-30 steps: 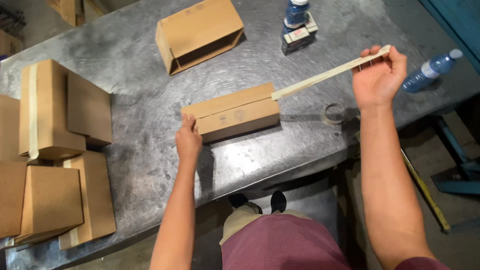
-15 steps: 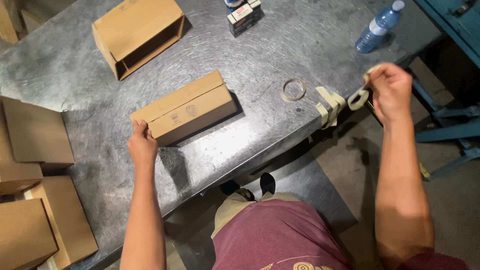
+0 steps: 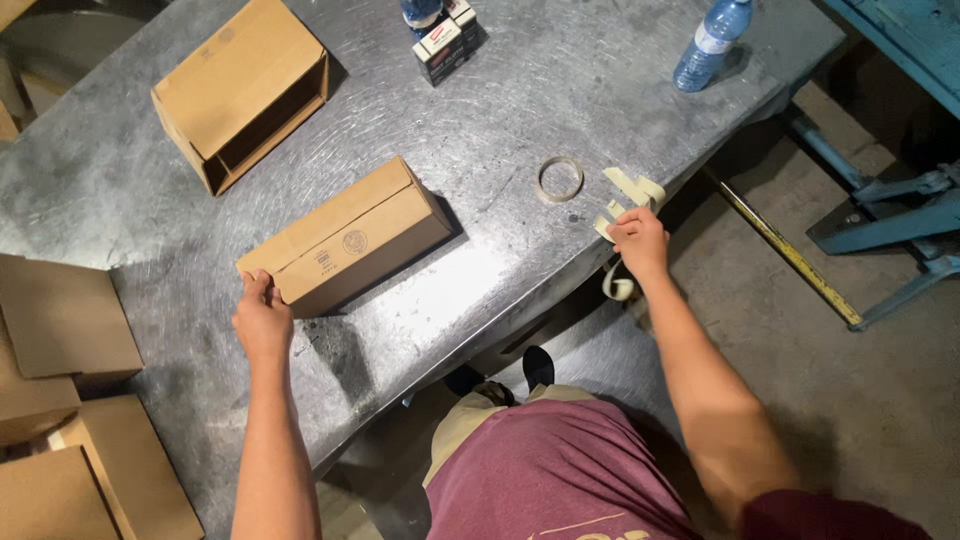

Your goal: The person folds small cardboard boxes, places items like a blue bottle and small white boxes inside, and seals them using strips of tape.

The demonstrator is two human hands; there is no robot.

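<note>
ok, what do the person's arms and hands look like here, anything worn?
Both arms are bare from the upper arm down. The left hand and right hand carry no gloves, and no watch, bands or rings can be made out. A maroon short sleeve shows at the right shoulder, matching the maroon shirt.
</note>
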